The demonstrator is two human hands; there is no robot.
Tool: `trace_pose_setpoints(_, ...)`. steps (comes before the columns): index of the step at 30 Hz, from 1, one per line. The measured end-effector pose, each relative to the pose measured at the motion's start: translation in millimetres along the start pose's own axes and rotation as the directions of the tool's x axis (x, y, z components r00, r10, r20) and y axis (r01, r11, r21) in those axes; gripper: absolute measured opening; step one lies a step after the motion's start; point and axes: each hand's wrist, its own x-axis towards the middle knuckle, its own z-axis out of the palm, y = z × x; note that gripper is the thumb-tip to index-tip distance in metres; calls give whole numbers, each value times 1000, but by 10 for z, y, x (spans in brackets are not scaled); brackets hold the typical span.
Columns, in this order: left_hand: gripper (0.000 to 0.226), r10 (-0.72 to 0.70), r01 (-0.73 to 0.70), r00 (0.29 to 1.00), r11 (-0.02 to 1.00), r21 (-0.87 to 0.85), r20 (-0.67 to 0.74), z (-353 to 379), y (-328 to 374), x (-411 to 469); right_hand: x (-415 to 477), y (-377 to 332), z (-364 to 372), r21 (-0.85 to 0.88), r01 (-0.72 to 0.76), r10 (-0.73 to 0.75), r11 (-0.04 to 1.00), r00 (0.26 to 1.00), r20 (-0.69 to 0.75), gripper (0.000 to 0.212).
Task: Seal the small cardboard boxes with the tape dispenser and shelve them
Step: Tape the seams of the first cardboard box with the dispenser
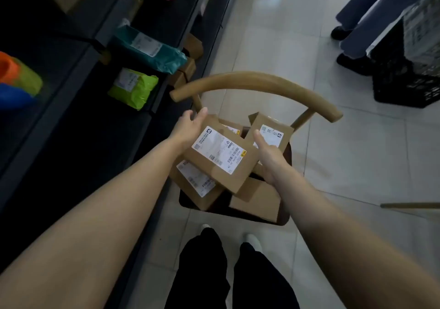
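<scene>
One box [221, 160] between grips: left grip [188, 127] straight-fingered against corner, right grip [270, 160] pinching edge.

Right hand [269, 157] fingers hidden beneath top box [238, 175]; label [219, 150] print unreadable; bystander [371, 11] cropped above
</scene>
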Motion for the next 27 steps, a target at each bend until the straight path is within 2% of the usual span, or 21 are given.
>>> trace_pose_setpoints(2, 76, -70, 69, 997, 997, 24, 15, 28, -49, 95, 138, 40, 57, 45, -47, 47, 998, 999, -3, 37)
trace_pose_setpoints(4, 76, -122, 119, 991, 991, 54, 55, 58, -119, 166, 244, 70, 94, 45, -73, 73, 996, 997, 4, 34)
trace_pose_setpoints(9, 68, -122, 122, 983, 993, 8, 137, 69, -163, 234, 273, 39, 175, 121, -74, 73, 990, 997, 18, 36)
trace_pose_setpoints(15, 50, -91, 93, 995, 994, -50, 42, -84, -109, 18, 22, -113, 219, 130, -11, 9, 991, 1000, 17, 43)
trace_pose_setpoints(18, 52, -71, 66, 997, 993, -102, -40, -232, 7, -194, -260, -241, 253, 116, -1, -1, 993, 1000, 17, 67)
trace_pose_setpoints(22, 50, -68, 41, 984, 986, -161, -167, -499, 193, -548, -747, -514, 289, -37, 129, -129, 991, 992, -14, 92)
trace_pose_setpoints(25, 59, -82, 12, 963, 965, -262, -258, -751, 345, -866, -1139, -762, 297, -133, 309, -312, 942, 950, 3, 75)
trace_pose_setpoints(27, 57, -86, -27, 941, 945, -327, -327, -941, 456, -1108, -1407, -924, 329, -157, 413, -413, 897, 910, 36, 72)
